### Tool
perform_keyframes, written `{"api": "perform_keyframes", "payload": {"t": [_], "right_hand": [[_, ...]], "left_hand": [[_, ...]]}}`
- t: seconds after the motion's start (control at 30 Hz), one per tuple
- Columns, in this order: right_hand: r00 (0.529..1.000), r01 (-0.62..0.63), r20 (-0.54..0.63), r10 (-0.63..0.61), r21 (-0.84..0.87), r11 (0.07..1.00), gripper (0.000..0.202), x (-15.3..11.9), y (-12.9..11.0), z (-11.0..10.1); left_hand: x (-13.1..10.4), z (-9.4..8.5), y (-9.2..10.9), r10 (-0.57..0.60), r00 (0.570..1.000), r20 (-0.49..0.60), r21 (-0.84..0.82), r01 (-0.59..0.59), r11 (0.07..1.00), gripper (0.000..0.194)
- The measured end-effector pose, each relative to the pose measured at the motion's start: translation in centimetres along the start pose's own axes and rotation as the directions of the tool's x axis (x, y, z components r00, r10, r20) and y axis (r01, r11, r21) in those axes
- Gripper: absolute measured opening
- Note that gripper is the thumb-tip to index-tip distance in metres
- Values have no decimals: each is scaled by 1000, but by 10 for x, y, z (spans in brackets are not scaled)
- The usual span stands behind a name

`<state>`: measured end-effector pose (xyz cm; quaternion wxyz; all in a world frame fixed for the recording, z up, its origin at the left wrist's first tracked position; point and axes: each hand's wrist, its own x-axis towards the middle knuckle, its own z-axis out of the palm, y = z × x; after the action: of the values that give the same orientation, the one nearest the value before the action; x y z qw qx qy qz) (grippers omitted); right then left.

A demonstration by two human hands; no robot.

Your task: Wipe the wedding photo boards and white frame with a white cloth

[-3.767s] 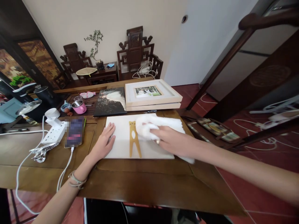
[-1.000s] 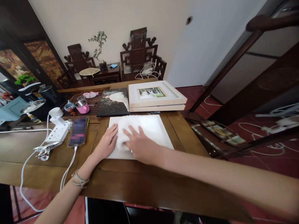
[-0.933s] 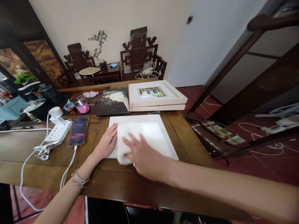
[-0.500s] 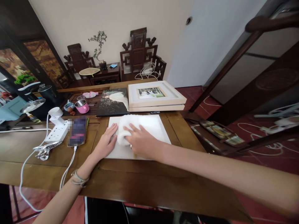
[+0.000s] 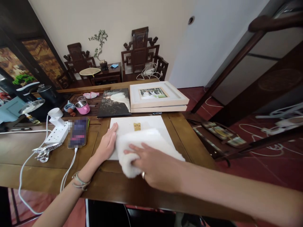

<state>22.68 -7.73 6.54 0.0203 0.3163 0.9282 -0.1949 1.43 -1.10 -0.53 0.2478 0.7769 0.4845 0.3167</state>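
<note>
White cloth (image 5: pixel 151 138) lies under a spread right hand (image 5: pixel 157 168), one yellow cat face peeking out

From the head camera, the fluffy cloth covers the near part of a flat white board (image 5: pixel 151 121) on a brown wooden table (image 5: pixel 132 192). It hangs past the board's near edge, with its left end bunched into a rounded fold. Just beyond its far edge shows the head of a mustard-yellow cat figure (image 5: pixel 137 126), lying on the board; the rest of it is hidden.

The right hand, with a ring (image 5: pixel 143 175) on one finger, rests on top of the cloth, fingers splayed rather than clenched. The left hand (image 5: pixel 107 143) grasps nothing: it lies extended along the board's left edge, fingers pointing away from the person, the thumb just beside the cloth. Bracelets (image 5: pixel 80 182) circle that wrist.

To the left, a phone (image 5: pixel 79 134) with a blurred-out screen has a white cable (image 5: pixel 68 170) at its near end, and sits near a white power strip (image 5: pixel 55 134). Beyond the board are stacked pale-wood picture frames (image 5: pixel 159 102); beside them lies a dark print (image 5: pixel 115 102) of a person in a white gown. A pink mug (image 5: pixel 82 108) stands farther left.
</note>
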Motion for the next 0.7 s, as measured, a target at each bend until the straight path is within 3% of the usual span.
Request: {"api": "perform_keyframes", "payload": {"t": [0.17,0.3,0.47,0.57,0.7], "right_hand": [[965,-241,-109,240,0,970,36,32,45,-26],[960,-227,-165,225,10,974,34,73,61,-43],[980,-146,-134,146,8,989,27,111,51,-61],[980,-168,-102,168,5,986,25,114,50,-68],[964,-249,-95,250,18,968,28,84,69,-70]], "left_hand": [[1,1,-2,31,996,78,59,-35,998,50],[2,1,-3,60,995,84,93,-68,993,45],[4,2,-3,114,992,59,114,-120,986,40],[3,2,-5,109,992,56,115,-115,987,40],[1,3,-8,94,993,64,114,-101,988,41]]}}
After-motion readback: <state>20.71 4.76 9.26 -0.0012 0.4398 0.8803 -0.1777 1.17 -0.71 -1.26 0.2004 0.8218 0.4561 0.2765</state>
